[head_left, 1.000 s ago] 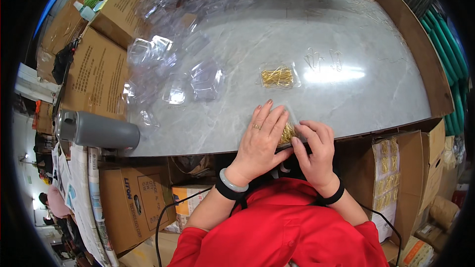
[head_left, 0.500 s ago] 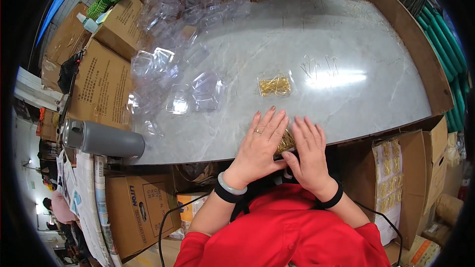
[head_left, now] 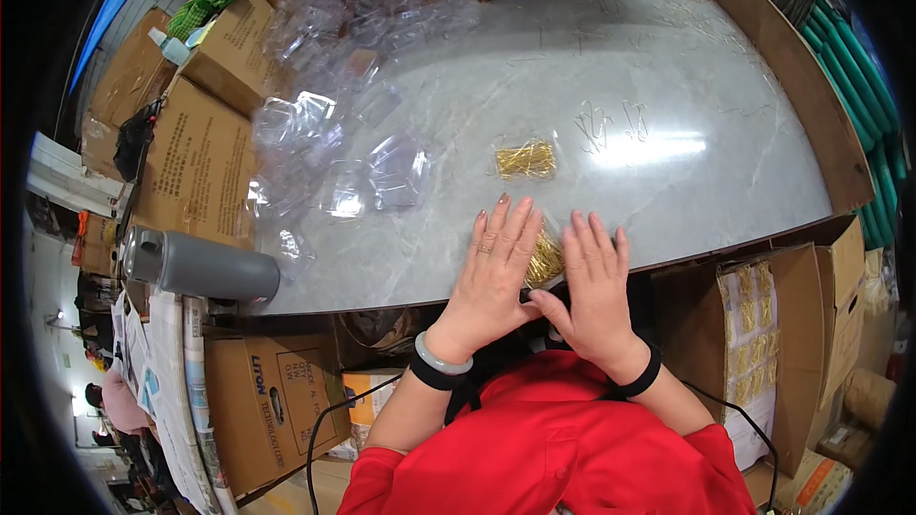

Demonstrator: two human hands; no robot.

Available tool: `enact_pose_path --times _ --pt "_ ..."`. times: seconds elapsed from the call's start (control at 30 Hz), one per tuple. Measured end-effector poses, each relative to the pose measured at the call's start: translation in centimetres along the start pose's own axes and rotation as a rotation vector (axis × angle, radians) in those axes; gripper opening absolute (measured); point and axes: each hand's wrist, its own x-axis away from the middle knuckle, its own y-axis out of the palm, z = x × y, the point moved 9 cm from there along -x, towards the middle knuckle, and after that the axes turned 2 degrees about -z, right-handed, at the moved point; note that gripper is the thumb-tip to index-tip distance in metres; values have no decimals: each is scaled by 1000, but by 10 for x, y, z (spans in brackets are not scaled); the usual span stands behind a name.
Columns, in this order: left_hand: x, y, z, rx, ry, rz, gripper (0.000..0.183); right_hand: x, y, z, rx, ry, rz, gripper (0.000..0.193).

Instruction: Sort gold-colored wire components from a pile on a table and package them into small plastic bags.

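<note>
At the table's near edge, my left hand (head_left: 489, 277) lies palm down with its fingers stretched out. Opposite it, my right hand (head_left: 599, 291) is also flat, thumb angled toward the left one. Between them shows a bundle of thin gold wire pieces (head_left: 545, 259), partly covered by the left fingers; whether a clear case surrounds it I cannot tell. Just beyond my fingertips, a clear plastic case (head_left: 555, 140) holds another bundle of gold wire pieces (head_left: 525, 160). Several loose bent wires (head_left: 611, 126) lie farther right on the grey table (head_left: 687, 215).
A heap of clear plastic cases (head_left: 334, 133) covers the table's left side. A grey bottle (head_left: 215, 265) lies at the near left corner. A raised brown board (head_left: 792, 76) borders the right side. Below right, a cardboard box (head_left: 801, 324) holds packs of gold wire pieces (head_left: 752, 334).
My hands have moved slightly apart, and more of the gold bundle between them shows. The case beyond and the loose wires have shifted slightly left.
</note>
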Motion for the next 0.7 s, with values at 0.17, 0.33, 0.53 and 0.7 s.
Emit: enact_pose_path --times 0.17,0.33,0.53,0.7 --pt "2 10 -1 -94 -21 -12 90 3 0 2 -45 16 53 84" --pt "11 12 -3 -102 -129 109 86 2 11 -7 48 -17 -27 85" --pt "11 6 -2 48 -186 121 89 -2 -7 2 22 -22 74 78" --pt "7 11 1 37 -128 20 101 -6 13 -2 56 -98 6 69"
